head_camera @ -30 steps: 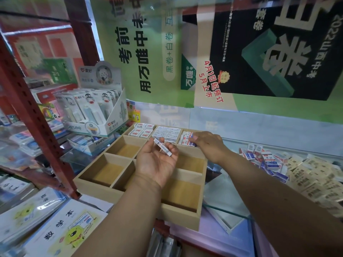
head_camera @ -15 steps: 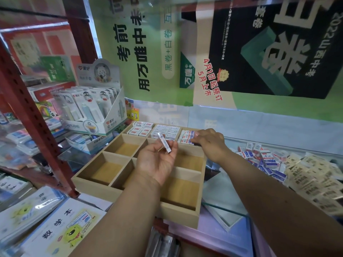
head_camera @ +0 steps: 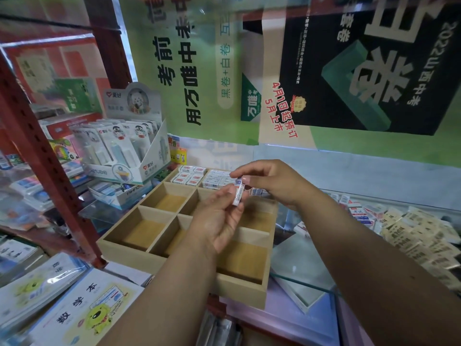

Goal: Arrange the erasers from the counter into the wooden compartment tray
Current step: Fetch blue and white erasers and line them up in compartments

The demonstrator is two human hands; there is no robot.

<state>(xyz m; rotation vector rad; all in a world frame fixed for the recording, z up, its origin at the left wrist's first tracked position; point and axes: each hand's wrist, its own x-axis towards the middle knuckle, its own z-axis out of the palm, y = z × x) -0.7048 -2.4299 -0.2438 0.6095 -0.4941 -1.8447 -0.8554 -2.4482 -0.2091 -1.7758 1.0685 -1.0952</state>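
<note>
Above the wooden tray [head_camera: 159, 262], the left hand [head_camera: 219, 221] pinches an eraser [head_camera: 237, 194] upright in its grip; the right hand [head_camera: 272, 182] pinches its top end. Loose erasers [head_camera: 359, 213] lie on the desk [head_camera: 299, 265].

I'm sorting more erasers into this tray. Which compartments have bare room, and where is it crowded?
In the tray, the six near and middle compartments show bare wood, such as the near left one. The far row is packed with erasers. On the counter right of the tray, the loose pile is crowded. The left hand holds one eraser, and the right hand touches it.
</note>
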